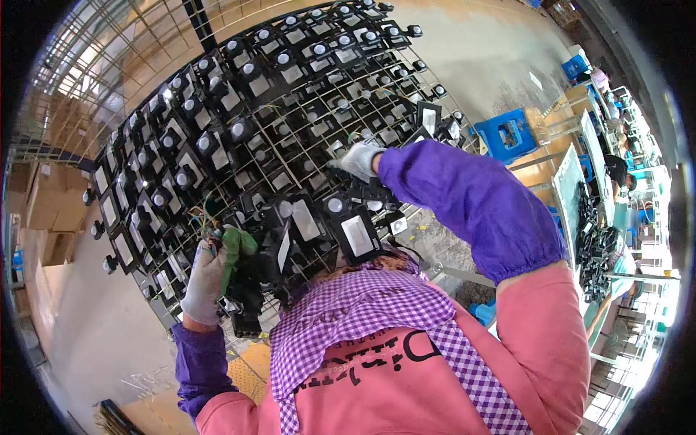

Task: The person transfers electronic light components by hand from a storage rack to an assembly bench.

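My left hand (221,264), in a white glove with green fingertips, is closed at the lower left of the rack. Thin coloured wires (206,220) stick up from its fingers. My right hand (358,160), also in a white glove, has its fingers curled down among the black parts near the rack's right side; what is in them is hidden. A few fine wires (354,136) show just beyond it. Between my hands lie black housings with white rectangular panels, one (357,234) close to my apron. Some have a round white dome.
A wire grid rack (301,170) carries many such black housings in rows. Wire mesh (109,51) rises at the left, above cardboard boxes (58,196). A blue stool (505,136) stands at right, near long benches with black parts (598,250) and other people.
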### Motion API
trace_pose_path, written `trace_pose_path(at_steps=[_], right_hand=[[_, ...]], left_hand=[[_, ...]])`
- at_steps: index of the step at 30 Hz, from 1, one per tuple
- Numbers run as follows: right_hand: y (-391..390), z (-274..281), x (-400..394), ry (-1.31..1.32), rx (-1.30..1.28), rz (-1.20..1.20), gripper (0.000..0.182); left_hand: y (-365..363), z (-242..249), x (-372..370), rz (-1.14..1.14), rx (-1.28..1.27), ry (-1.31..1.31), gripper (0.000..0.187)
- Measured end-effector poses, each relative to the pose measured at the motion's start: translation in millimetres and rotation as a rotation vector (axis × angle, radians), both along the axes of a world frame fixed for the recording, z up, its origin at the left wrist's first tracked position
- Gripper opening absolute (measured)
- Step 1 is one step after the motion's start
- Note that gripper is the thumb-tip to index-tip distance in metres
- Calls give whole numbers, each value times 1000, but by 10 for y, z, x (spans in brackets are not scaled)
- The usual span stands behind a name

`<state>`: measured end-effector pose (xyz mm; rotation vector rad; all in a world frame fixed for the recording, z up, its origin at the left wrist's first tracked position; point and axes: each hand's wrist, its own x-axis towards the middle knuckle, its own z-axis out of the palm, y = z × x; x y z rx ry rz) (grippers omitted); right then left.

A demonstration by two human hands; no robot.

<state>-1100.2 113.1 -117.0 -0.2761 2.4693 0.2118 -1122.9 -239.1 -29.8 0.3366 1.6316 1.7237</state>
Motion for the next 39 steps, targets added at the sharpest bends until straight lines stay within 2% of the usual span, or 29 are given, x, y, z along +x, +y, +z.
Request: trace_pose_path(at_steps=[1, 5, 6, 8, 10, 12, 13, 14, 17, 18, 20, 21, 22, 24, 25, 27, 29, 30, 31, 32, 33, 35, 36, 39], right_hand=[[-79, 166, -42, -60, -8, -32, 44], [2, -147, -101, -45, 46, 239, 22], [19, -119, -16, 102, 14, 119, 8], [95, -204, 41, 155, 52, 108, 10], [9, 161, 157, 218, 128, 221, 12], [189, -456, 193, 428, -125, -79, 16], [199, -390, 158, 411, -203, -52, 19], [211, -327, 123, 390, -280, -25, 22], [110, -21, 29, 445, -544, -130, 14], [-22, 193, -3, 487, -687, -265, 13], [-450, 1250, -48, 178, -1173, -1056, 19], [-466, 1524, -52, 167, -1073, -798, 27], [-464, 1464, -38, 415, -948, -521, 30], [-557, 1518, -38, 544, -920, -465, 28], [-665, 1690, -36, 425, -1022, -691, 24], [-731, 1607, -26, 545, -1047, -454, 17], [-856, 1476, -40, 495, -1277, -285, 12], [-941, 1479, -27, 504, -1309, -268, 10], [-981, 1323, -80, 555, -1233, -150, 11], [-1040, 1220, -88, 555, -1226, -117, 12], [-1099, 1177, -61, 559, -1216, -88, 13], [-1142, 1266, -16, 533, -1178, -25, 18], [-1147, 1237, -19, 513, -1173, 2, 18], [-1167, 1185, 45, 487, -1127, -39, 19]], left_hand=[[-35, -44, -15, 3, 51, -42, 24], [-13, 44, 41, 16, -51, 46, 26], [4, 74, 63, 36, -74, 78, 26], [-50, 138, 81, 94, -150, 89, 27], [-93, 183, 94, 162, -242, 44, 27], [-120, 143, 111, 290, -109, -14, 26], [-142, 111, 94, 352, -43, -35, 25], [-305, -24, -37, 229, -66, -46, 22], [-260, 100, -64, 418, -72, -65, 28], [-372, 16, -130, 343, 13, -1, 25], [-375, 84, -137, 412, -7, 9, 22], [-380, 157, -149, 445, -16, 17, 20], [-302, 331, -129, 423, -59, 12, 17], [-277, 399, -166, 322, -289, 279, 20], [-294, 422, -176, 270, -406, 408, 23], [-342, 184, -202, 254, -535, 639, 33], [-158, 220, -133, 185, -552, 894, 34], [36, 325, -126, 119, -525, 691, 36], [210, 427, -136, 54, -492, 489, 39], [282, 325, -161, 17, -458, 481, 44], [337, 233, -151, 41, -234, 341, 47], [444, 101, -113, 75, -149, 286, 47], [436, 37, -103, 60, -255, 176, 41], [467, -84, -95, -11, -331, 170, 34]])
